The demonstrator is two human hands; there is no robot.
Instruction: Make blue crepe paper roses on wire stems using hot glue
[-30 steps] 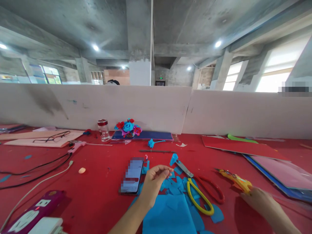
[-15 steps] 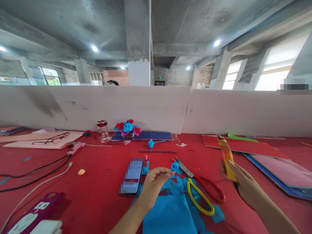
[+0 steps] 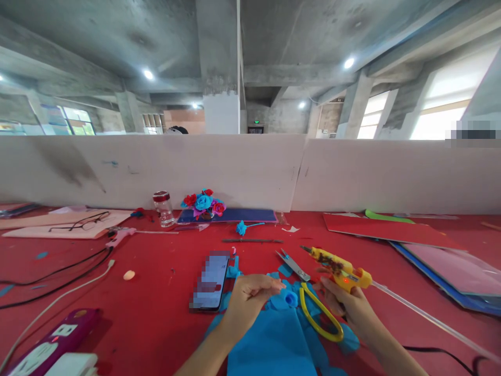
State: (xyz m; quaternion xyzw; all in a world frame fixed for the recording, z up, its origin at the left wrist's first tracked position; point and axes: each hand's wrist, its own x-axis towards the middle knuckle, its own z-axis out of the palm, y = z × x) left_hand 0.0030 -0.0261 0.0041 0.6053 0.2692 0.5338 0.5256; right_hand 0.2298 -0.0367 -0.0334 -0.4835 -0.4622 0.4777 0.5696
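The fingers of my left hand (image 3: 254,300) are pinched together over a small rolled blue paper flower (image 3: 290,298), which seems held at their tips; the grip is partly hidden. My right hand (image 3: 350,303) is wrapped around a yellow hot glue gun (image 3: 338,267). Its nozzle points up and left, and a clear glue stick (image 3: 426,310) trails from its back. Between my hands lie scissors (image 3: 293,265) with a yellow handle loop; the other loop is hidden by my right hand. Blue paper pieces and a larger blue sheet (image 3: 270,342) lie beneath.
A phone (image 3: 211,282) lies left of my left hand. Further back are a blue flower on a stem (image 3: 241,228), a thin rod (image 3: 252,241), a paper bouquet (image 3: 204,202) and a jar (image 3: 163,209). A purple power strip (image 3: 82,321) sits front left. Coloured sheets (image 3: 450,266) lie right.
My right hand has brought the glue gun left and down, turning it from upright to nearly level. The blue rolled flower has moved lower, at my left fingertips.
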